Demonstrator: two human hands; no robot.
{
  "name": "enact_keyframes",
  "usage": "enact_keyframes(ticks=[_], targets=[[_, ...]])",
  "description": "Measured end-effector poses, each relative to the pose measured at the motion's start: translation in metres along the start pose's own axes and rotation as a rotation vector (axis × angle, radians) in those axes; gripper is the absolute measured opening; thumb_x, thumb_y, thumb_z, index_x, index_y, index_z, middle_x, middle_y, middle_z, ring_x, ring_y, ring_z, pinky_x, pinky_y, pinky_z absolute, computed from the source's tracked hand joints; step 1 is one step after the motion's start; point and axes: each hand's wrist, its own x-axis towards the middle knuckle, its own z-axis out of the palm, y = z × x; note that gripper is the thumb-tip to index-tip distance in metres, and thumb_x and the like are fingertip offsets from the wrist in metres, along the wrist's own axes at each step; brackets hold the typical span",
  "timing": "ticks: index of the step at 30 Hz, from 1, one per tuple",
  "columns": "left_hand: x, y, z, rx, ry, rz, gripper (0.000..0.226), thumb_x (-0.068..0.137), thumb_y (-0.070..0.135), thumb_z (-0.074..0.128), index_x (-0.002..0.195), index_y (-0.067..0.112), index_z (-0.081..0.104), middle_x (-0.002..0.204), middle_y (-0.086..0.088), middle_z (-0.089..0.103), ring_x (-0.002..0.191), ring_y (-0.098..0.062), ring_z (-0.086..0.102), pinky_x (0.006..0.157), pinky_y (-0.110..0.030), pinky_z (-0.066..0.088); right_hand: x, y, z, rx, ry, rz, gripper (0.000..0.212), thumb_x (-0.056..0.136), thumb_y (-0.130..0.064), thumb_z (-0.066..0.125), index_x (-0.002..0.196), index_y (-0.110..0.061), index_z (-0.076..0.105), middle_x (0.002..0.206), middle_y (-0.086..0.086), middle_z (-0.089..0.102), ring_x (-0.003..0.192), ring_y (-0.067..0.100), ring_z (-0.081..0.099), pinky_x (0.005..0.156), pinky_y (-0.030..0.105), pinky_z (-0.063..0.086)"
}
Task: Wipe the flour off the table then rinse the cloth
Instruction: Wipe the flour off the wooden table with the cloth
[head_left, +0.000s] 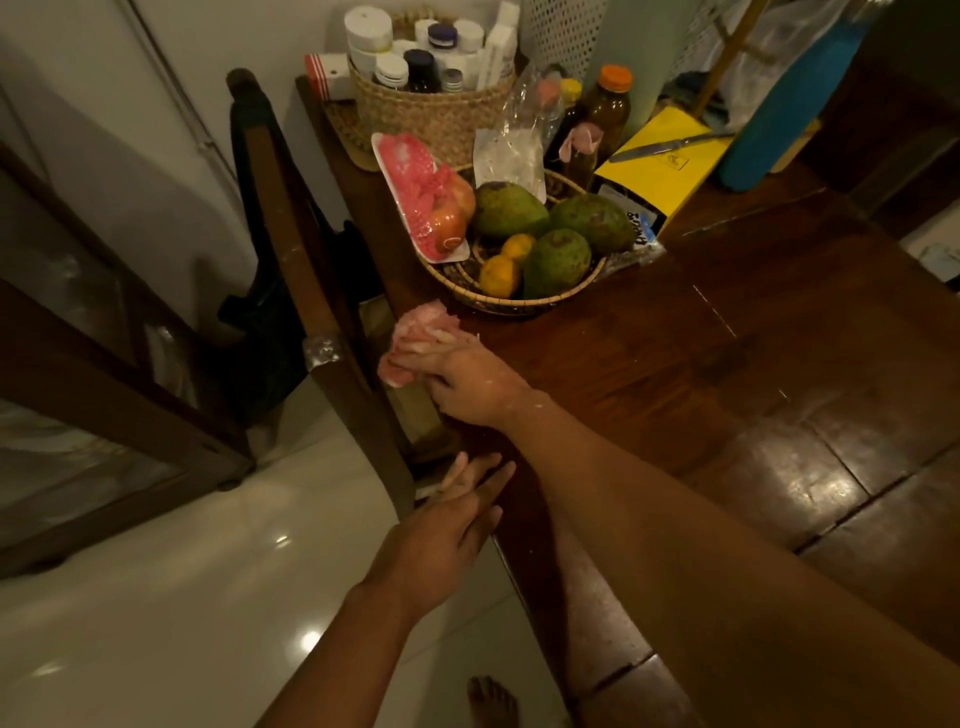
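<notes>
Head view, dim light. The shallow round woven fruit basket (519, 307) is the ref pt.

Just in front of it, at the near-left edge of the dark glossy plank bench (727, 374), the right hand (467, 382) holds the crumpled pink cloth (415, 332). Its fingers (441, 345) are closed onto the cloth w/ tips buried in the folds, so part of the cloth is hidden under the palm. The cloth's left part overhangs the edge. White specks dot the wrist.

Nearer the camera than the basket, off the bench edge, is the left hand (441, 530). Its fingers (485, 480) are straight and spread and hold nothing. Can't tell if they touch the edge.

Thin white flour streaks (719, 314) lie on the wood right of the basket, faint.

In the basket are bumpy green fruit (558, 262), small oranges (500, 275) and a pink-netted tray (415, 192). Behind it stands a tall woven basket of bottles (436, 117). Right-behind it are a yellow box (675, 166) w/ a knife (660, 146) on top and an amber bottle w/ orange cap (608, 109).

Left of the basket is a dark wooden chair (311, 291), pushed close to the bench. A bare foot (491, 699) on the pale shiny tile floor (182, 597) is cut off at the frame bottom.
</notes>
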Motion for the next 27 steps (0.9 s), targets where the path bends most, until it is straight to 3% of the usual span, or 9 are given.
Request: enact_keyframes(ticks=[3, 5, 7, 10, 12, 15, 21, 24, 27], targets=[[0.000, 0.001, 0.000, 0.025, 0.001, 0.003, 0.046, 0.105, 0.039, 0.033, 0.141, 0.062, 0.018, 0.153, 0.041, 0.003, 0.141, 0.014, -0.016, 0.116, -0.020, 0.009, -0.017, 0.020, -0.004, 0.042, 0.144, 0.013, 0.046, 0.095, -0.010, 0.055, 0.141, -0.019, 0.057, 0.150, -0.001, 0.050, 0.143, 0.020, 0.038, 0.121, 0.039, 0.024], [-0.001, 0.001, -0.001, 0.026, 0.011, 0.004, 0.046, 0.105, 0.039, 0.033, 0.145, 0.057, 0.021, 0.154, 0.040, 0.004, 0.143, 0.011, -0.014, 0.116, -0.019, 0.009, -0.016, 0.017, 0.000, 0.017, 0.282, 0.222, 0.048, 0.096, -0.016, 0.048, 0.144, -0.021, 0.052, 0.153, -0.002, 0.046, 0.142, 0.019, 0.038, 0.118, 0.046, 0.028], [-0.001, 0.001, -0.001, 0.006, 0.010, 0.003, 0.046, 0.105, 0.038, 0.033, 0.148, 0.051, 0.024, 0.156, 0.036, 0.006, 0.146, 0.005, -0.012, 0.116, -0.020, 0.007, -0.006, 0.006, 0.006, -0.092, 0.291, 0.383, 0.053, 0.096, -0.021, 0.039, 0.148, -0.023, 0.046, 0.158, -0.004, 0.039, 0.145, 0.022, 0.032, 0.118, 0.050, 0.025], [-0.003, 0.002, -0.001, 0.011, 0.007, 0.004, 0.046, 0.105, 0.038, 0.033, 0.148, 0.051, 0.024, 0.156, 0.037, 0.005, 0.145, 0.007, -0.013, 0.116, -0.020, 0.008, -0.004, 0.003, 0.004, -0.079, 0.156, 0.236, 0.053, 0.097, -0.016, 0.045, 0.150, -0.025, 0.044, 0.159, -0.004, 0.037, 0.149, 0.025, 0.026, 0.121, 0.049, 0.018], [-0.004, 0.003, -0.002, 0.001, 0.003, -0.002, 0.045, 0.105, 0.040, 0.032, 0.145, 0.056, 0.022, 0.153, 0.041, 0.003, 0.142, 0.014, -0.015, 0.115, -0.018, 0.009, -0.017, 0.016, -0.006, -0.048, 0.084, 0.077, 0.049, 0.100, -0.017, 0.048, 0.148, -0.027, 0.047, 0.158, -0.008, 0.039, 0.150, 0.014, 0.025, 0.123, 0.041, 0.016], [-0.004, 0.004, -0.003, -0.013, 0.007, -0.001, 0.043, 0.103, 0.045, 0.031, 0.144, 0.058, 0.022, 0.151, 0.044, 0.003, 0.140, 0.017, -0.015, 0.113, -0.018, 0.011, -0.044, 0.037, -0.020, 0.033, 0.098, 0.056, 0.045, 0.100, -0.024, 0.049, 0.144, -0.029, 0.052, 0.154, -0.009, 0.044, 0.147, 0.006, 0.031, 0.121, 0.042, 0.027], [-0.004, 0.004, -0.004, 0.009, -0.005, 0.003, 0.043, 0.104, 0.044, 0.031, 0.142, 0.062, 0.018, 0.149, 0.047, 0.001, 0.139, 0.017, -0.016, 0.113, -0.019, 0.012, -0.069, 0.028, -0.005, -0.075, 0.344, 0.465, 0.047, 0.099, -0.026, 0.041, 0.144, -0.027, 0.052, 0.153, -0.008, 0.047, 0.147, 0.018, 0.034, 0.117, 0.054, 0.029], [-0.004, 0.003, -0.002, 0.005, 0.006, 0.013, 0.043, 0.105, 0.042, 0.032, 0.142, 0.060, 0.019, 0.148, 0.047, 0.000, 0.141, 0.016, -0.015, 0.113, -0.019, 0.011, -0.067, 0.013, 0.000, -0.036, 0.231, 0.259, 0.048, 0.096, -0.019, 0.043, 0.143, -0.027, 0.053, 0.151, -0.008, 0.048, 0.147, 0.021, 0.033, 0.119, 0.056, 0.023], [-0.004, 0.004, -0.001, 0.024, 0.004, 0.007, 0.044, 0.105, 0.042, 0.032, 0.143, 0.058, 0.018, 0.146, 0.048, -0.003, 0.140, 0.016, -0.016, 0.115, -0.024, 0.011, -0.098, 0.021, -0.015, -0.040, -0.062, -0.015, 0.048, 0.100, -0.017, 0.048, 0.145, -0.036, 0.049, 0.155, -0.018, 0.037, 0.151, 0.009, 0.018, 0.121, 0.040, 0.008]])
